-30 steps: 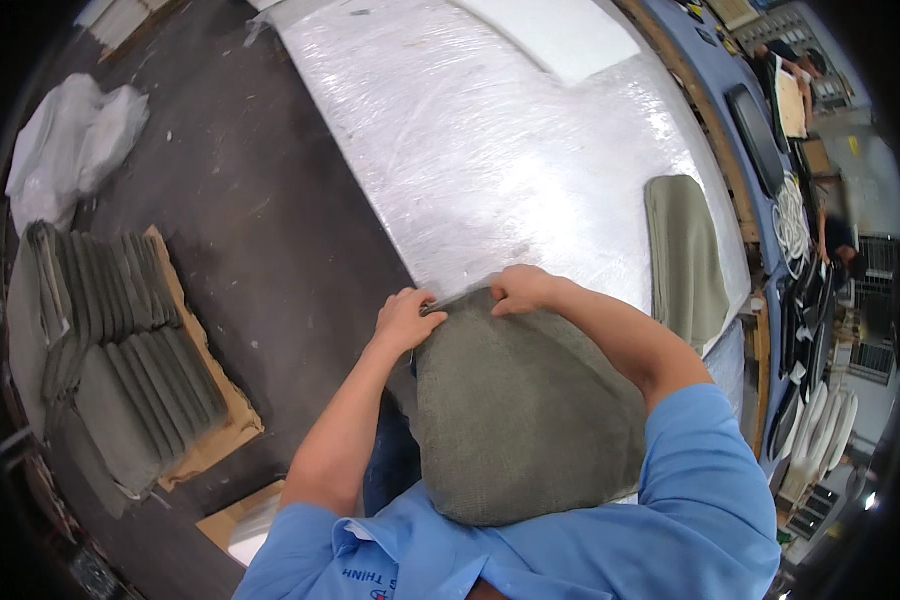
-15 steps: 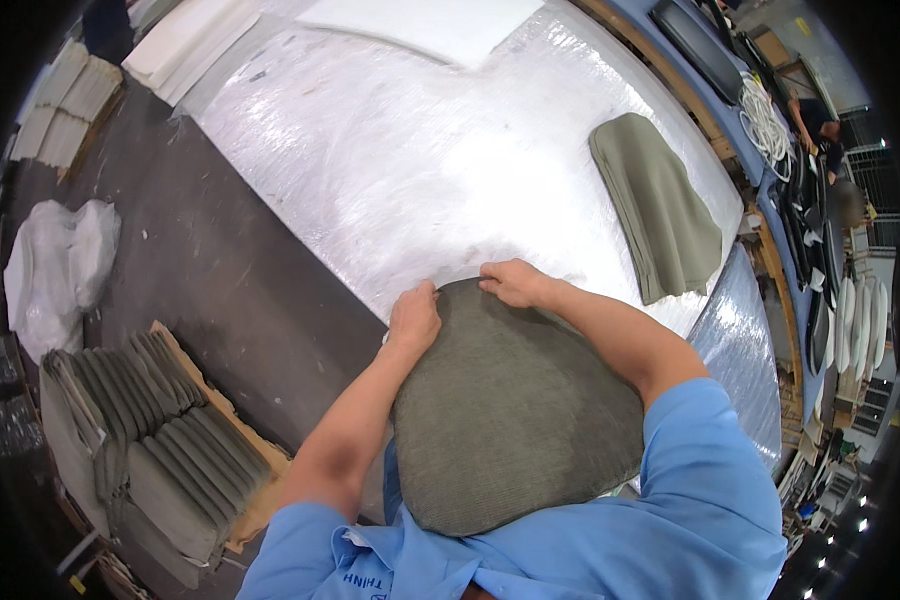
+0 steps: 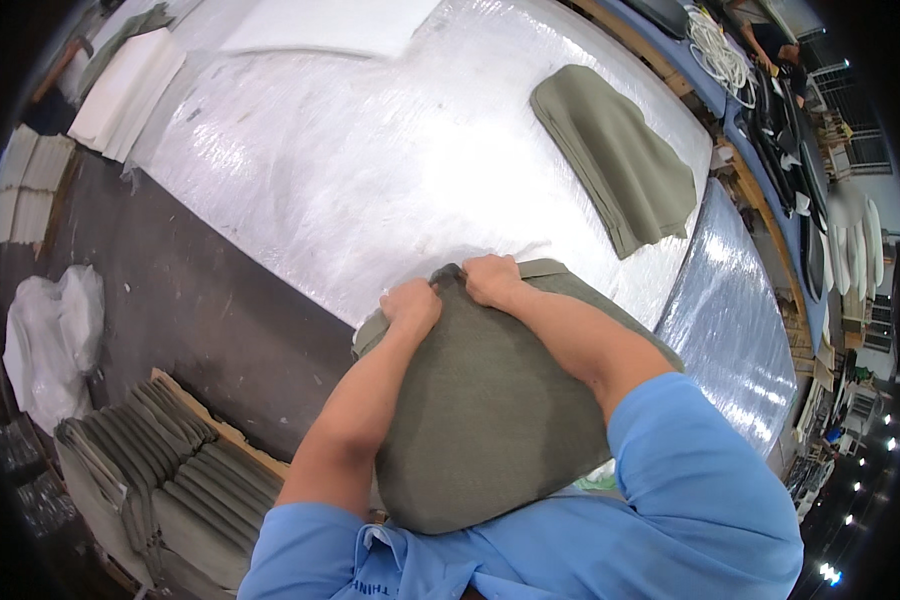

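Cushion (image 3: 490,420), far edge in fingers (image 3: 478,281)

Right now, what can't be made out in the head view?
In the head view:
Green fabric piece: underside, hidden by its upper face.
Left hand, right hand: palms, hidden behind the hands' backs.
White sheet: far end, cut off by top edge.
Black items, right: too small to identify.

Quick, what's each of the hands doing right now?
Left hand: closed, holding the grey-green cushion by its far edge.
Right hand: closed on the same edge.
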The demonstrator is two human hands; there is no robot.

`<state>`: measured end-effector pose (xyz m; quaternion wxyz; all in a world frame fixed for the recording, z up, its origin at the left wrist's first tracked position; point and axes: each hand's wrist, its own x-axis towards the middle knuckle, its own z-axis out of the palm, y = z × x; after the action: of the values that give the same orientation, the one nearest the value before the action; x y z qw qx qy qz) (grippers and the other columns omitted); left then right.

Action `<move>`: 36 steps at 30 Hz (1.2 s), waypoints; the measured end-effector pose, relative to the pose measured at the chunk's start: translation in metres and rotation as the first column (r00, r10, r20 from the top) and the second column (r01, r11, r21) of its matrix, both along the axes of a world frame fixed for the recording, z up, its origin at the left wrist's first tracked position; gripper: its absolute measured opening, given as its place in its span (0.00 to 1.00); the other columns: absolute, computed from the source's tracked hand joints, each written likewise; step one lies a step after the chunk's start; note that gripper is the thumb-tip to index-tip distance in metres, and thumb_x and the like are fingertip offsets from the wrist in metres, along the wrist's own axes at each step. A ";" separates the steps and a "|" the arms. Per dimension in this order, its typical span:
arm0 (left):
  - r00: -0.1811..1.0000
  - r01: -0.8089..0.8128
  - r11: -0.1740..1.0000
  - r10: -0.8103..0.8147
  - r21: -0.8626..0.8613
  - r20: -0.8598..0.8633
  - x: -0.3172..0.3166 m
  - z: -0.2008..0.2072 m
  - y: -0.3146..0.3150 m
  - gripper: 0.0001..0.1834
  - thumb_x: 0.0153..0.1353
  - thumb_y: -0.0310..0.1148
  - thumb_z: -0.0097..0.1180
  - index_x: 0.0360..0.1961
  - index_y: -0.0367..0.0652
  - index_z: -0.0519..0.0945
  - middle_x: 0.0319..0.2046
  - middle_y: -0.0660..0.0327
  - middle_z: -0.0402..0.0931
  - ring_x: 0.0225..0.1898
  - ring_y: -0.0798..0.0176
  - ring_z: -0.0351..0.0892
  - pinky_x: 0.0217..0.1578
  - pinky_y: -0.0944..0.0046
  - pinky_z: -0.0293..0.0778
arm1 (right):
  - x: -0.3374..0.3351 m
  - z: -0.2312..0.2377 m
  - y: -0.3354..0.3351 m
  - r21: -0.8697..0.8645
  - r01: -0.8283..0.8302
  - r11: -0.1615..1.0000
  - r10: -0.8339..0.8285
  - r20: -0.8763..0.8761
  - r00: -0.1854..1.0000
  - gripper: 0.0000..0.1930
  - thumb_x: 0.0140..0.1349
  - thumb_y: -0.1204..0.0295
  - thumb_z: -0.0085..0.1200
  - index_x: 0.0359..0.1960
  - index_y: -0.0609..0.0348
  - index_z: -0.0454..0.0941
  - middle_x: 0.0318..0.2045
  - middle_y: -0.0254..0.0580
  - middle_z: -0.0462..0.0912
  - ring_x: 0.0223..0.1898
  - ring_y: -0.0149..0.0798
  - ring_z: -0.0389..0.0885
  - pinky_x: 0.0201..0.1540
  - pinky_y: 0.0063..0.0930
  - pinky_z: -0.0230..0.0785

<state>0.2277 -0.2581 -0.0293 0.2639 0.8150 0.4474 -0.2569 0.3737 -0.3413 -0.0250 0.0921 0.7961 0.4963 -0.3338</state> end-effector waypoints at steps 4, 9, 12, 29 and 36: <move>0.994 -0.037 0.989 0.022 0.143 0.107 -0.002 -0.021 -0.006 0.20 0.74 0.46 0.49 0.43 0.41 0.85 0.41 0.48 0.86 0.47 0.42 0.85 0.47 0.44 0.77 | -0.007 -0.017 -0.001 0.177 0.109 0.978 -0.110 -0.007 0.994 0.12 0.67 0.67 0.48 0.42 0.58 0.82 0.39 0.53 0.87 0.47 0.55 0.85 0.50 0.51 0.72; 0.966 -0.158 0.975 0.119 0.158 0.230 0.002 -0.043 0.007 0.21 0.75 0.46 0.46 0.41 0.40 0.83 0.40 0.44 0.85 0.44 0.37 0.84 0.46 0.41 0.77 | 0.003 -0.041 0.019 0.282 0.197 0.939 -0.183 -0.073 0.980 0.12 0.66 0.67 0.48 0.40 0.60 0.81 0.36 0.57 0.86 0.43 0.59 0.85 0.48 0.53 0.74; 0.976 -0.158 0.978 0.133 0.136 0.175 0.004 -0.053 0.010 0.21 0.75 0.47 0.45 0.41 0.41 0.82 0.40 0.44 0.85 0.44 0.36 0.84 0.46 0.40 0.77 | 0.005 -0.051 0.023 0.292 0.176 0.940 -0.166 -0.058 0.984 0.12 0.66 0.67 0.49 0.40 0.61 0.81 0.35 0.58 0.86 0.43 0.60 0.85 0.47 0.53 0.75; 0.969 -0.102 0.974 0.051 0.204 0.240 0.001 -0.055 0.014 0.24 0.76 0.50 0.43 0.39 0.39 0.81 0.40 0.44 0.84 0.44 0.37 0.83 0.45 0.42 0.76 | 0.059 -0.013 -0.013 0.062 0.028 0.998 -0.027 -0.012 1.000 0.13 0.66 0.68 0.49 0.45 0.60 0.83 0.46 0.51 0.86 0.52 0.53 0.84 0.55 0.48 0.75; 0.976 -0.088 0.981 0.051 0.173 0.210 0.005 -0.054 0.016 0.24 0.75 0.50 0.44 0.38 0.39 0.81 0.38 0.45 0.84 0.43 0.38 0.83 0.45 0.42 0.76 | 0.069 -0.032 0.001 0.127 0.039 0.991 -0.036 -0.027 0.999 0.13 0.68 0.65 0.48 0.40 0.60 0.83 0.39 0.54 0.87 0.46 0.56 0.85 0.50 0.49 0.76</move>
<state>0.2322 -0.2424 -0.0828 0.2420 0.8416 0.4677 -0.1203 0.4431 -0.3408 -0.0574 0.0288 0.8053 0.5028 -0.3130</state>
